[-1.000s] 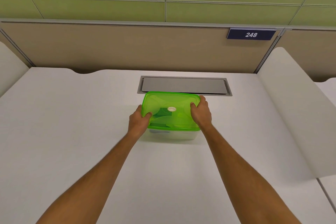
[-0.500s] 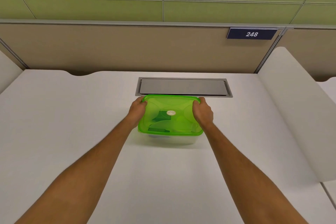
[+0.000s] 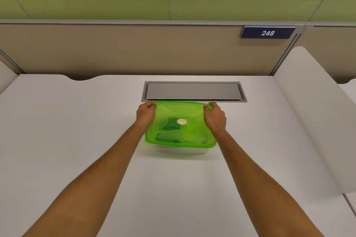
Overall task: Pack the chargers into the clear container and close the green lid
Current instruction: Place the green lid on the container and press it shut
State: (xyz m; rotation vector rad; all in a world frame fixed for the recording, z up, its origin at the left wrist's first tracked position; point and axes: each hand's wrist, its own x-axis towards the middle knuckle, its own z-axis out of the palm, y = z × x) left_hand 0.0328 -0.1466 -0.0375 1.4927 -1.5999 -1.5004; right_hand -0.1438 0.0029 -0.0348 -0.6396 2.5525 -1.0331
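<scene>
A translucent green lid (image 3: 181,124) with a small round white sticker lies flat on the clear container (image 3: 181,151) in the middle of the white desk. Dark chargers (image 3: 167,138) show through the lid inside the container. My left hand (image 3: 146,114) grips the lid's far left corner, fingers curled over the rim. At the far right corner my right hand (image 3: 214,116) grips the same way. Only the container's near wall shows below the lid.
A grey metal cable hatch (image 3: 193,91) is set into the white desk (image 3: 77,131) just behind the container. A beige partition with a "248" plate (image 3: 267,32) closes the back. A white divider (image 3: 316,113) rises along the right side.
Both hands slid from the lid's sides to its far corners. The lid went from tilted up at the back to lying flat on the container.
</scene>
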